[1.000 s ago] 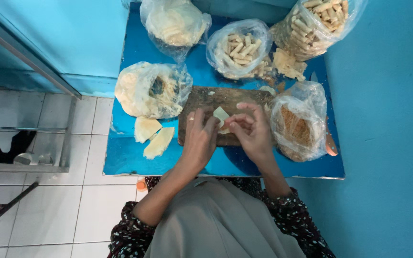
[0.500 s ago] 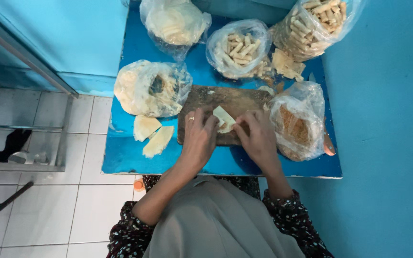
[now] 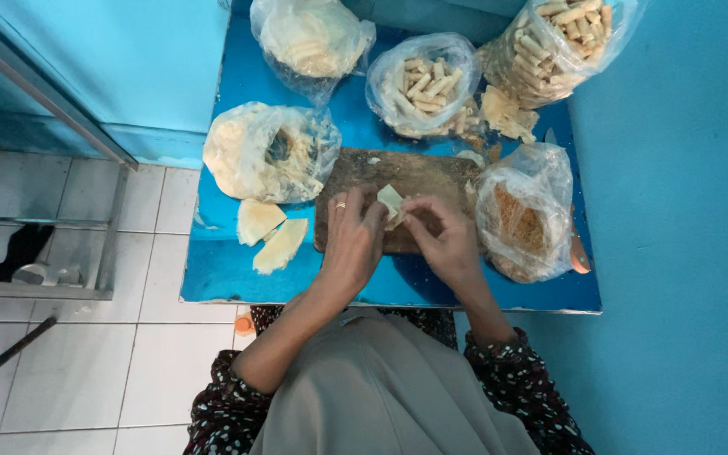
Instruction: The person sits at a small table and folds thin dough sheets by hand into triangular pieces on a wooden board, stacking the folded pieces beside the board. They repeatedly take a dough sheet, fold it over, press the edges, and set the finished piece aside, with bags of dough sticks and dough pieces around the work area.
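Note:
Both my hands meet over a dark wooden cutting board [image 3: 414,173] on a small blue table [image 3: 229,274]. My left hand [image 3: 351,240], a ring on one finger, and my right hand [image 3: 444,240] pinch a pale folded pastry sheet [image 3: 390,200] between their fingertips. Two loose pale sheets [image 3: 267,234] lie on the table left of the board. A plastic bag of flat pale sheets [image 3: 267,152] sits just beyond them.
A clear bag of brown filling [image 3: 526,215] stands right of the board. Behind are two bags of rolled pastries [image 3: 427,84] [image 3: 562,42] and a bag of pale dough sheets [image 3: 309,38]. Blue walls stand close on the right and back left; white floor tiles lie at the left.
My hands have shifted slightly toward me on the board while working the pastry sheet, which is now folded tighter between the fingertips. The bags have not moved.

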